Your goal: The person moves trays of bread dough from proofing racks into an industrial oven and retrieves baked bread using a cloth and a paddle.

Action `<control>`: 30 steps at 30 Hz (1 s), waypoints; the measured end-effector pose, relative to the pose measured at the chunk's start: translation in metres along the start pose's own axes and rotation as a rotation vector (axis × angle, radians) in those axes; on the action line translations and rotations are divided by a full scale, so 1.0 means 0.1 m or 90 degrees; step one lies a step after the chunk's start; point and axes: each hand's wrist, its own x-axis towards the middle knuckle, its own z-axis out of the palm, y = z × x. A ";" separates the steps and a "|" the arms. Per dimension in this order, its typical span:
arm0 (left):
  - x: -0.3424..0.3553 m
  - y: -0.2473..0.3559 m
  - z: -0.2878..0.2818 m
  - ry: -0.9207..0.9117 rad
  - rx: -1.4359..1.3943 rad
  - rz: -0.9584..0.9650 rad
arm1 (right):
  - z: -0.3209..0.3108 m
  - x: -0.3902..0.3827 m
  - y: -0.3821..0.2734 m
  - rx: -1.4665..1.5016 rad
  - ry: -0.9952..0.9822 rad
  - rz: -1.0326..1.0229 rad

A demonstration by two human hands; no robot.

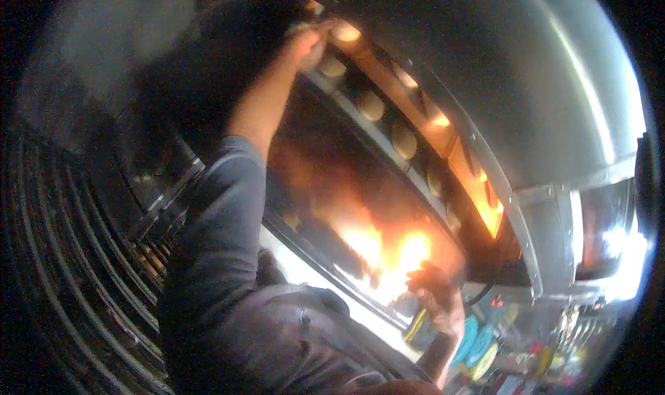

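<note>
My left hand (311, 40) is raised at the top of a steel oven front, beside a ledge holding several pale round dough or bread pieces (371, 105). Its blurred fingers are closed at a pale thing I cannot make out clearly. My right hand (435, 294) is lower right, fingers apart and apparently holding nothing, in front of the bright flames (368, 246) seen in the wide opening below the ledge. Small orange lights or flames glow along a slot above the rounds.
A curved steel hood (568, 63) fills the upper right. Dark metal bars (76, 270) curve down the left. At lower right are turquoise round items (473, 343), yellow items and cluttered utensils (571, 329). A dark cable hangs beside the oven's right end.
</note>
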 end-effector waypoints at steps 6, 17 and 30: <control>-0.60 0.46 0.42 -0.117 -0.056 0.138 | -0.25 -0.36 0.14 -0.026 0.042 0.016; -1.38 1.53 1.01 -0.190 -0.149 0.119 | -1.04 -1.23 0.92 -0.380 0.076 -0.082; -4.64 1.62 1.03 0.111 -0.701 -0.255 | -1.12 -1.68 2.30 -0.574 0.125 -0.251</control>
